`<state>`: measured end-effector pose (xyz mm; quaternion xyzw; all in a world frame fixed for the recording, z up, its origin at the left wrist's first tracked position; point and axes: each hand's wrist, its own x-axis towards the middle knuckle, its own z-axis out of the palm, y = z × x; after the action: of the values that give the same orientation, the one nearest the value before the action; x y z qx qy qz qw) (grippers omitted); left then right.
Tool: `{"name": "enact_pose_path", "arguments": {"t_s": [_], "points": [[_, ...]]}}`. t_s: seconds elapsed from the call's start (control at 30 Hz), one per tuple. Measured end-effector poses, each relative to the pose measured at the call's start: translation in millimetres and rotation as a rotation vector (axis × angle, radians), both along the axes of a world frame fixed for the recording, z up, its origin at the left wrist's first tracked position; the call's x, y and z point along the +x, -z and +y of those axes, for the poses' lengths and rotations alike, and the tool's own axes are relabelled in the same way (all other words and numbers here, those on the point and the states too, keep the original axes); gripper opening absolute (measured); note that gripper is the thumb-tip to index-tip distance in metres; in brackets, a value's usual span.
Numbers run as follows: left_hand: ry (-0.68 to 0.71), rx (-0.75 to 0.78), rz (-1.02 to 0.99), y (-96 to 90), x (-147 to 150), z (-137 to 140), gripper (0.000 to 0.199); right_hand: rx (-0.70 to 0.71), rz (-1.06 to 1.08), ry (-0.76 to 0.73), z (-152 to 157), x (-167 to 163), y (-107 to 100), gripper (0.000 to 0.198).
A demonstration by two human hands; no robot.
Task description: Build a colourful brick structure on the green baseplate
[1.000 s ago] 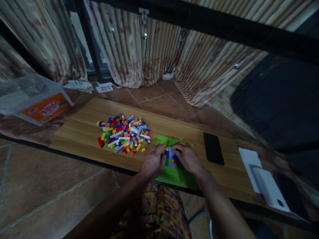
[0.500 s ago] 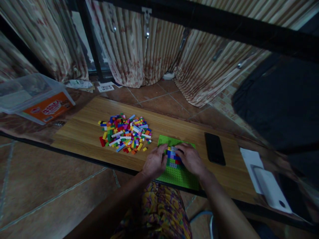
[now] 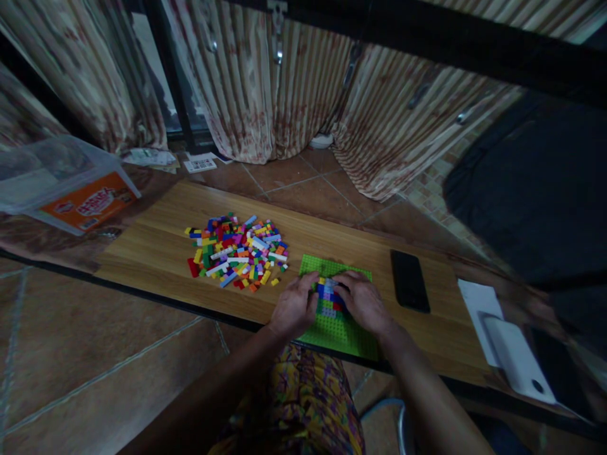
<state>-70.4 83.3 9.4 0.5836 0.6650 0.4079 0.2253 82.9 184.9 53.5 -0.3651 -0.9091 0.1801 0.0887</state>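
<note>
A green studded baseplate (image 3: 339, 338) lies near the front edge of the wooden board. On it sits a low build of toy bricks (image 3: 327, 296) in blue, light blue, red, yellow and grey. My left hand (image 3: 294, 306) has its curled fingers at the build's upper left side. From the other side, the bent fingers of my right hand (image 3: 364, 302) press against the upper right of the build and cover part of it. Whether a loose brick is under the fingertips is hidden. Left of the plate spreads a heap of mixed toy bricks (image 3: 241, 253).
Right of the baseplate lies a black phone (image 3: 410, 281) on the wooden board (image 3: 156, 234). Farther right are a white paper (image 3: 478, 297) and a white flat device (image 3: 516, 360). A clear plastic box (image 3: 90, 199) with an orange label stands at the far left.
The view has shifted very slightly. Both hands stay at the build in nearly the same pose.
</note>
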Motion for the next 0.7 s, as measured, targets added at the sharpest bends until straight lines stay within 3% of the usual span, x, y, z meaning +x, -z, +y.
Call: {"name": "enact_pose_path", "arguments": {"t_s": [0.3, 0.5, 0.7], "points": [[-0.007, -0.006, 0.061, -0.7, -0.3, -0.1, 0.044, -0.009, -0.049, -0.017, 2.7, -4.1, -5.1, 0.021], [0.080, 0.046, 0.325, -1.5, 1.7, 2.3, 0.043, -0.009, -0.114, -0.046, 8.7, -6.8, -7.5, 0.021], [0.142, -0.031, 0.532, -0.7, 4.1, 3.6, 0.053, -0.044, -0.092, -0.080, 13.0, -9.0, -9.1, 0.020]]}}
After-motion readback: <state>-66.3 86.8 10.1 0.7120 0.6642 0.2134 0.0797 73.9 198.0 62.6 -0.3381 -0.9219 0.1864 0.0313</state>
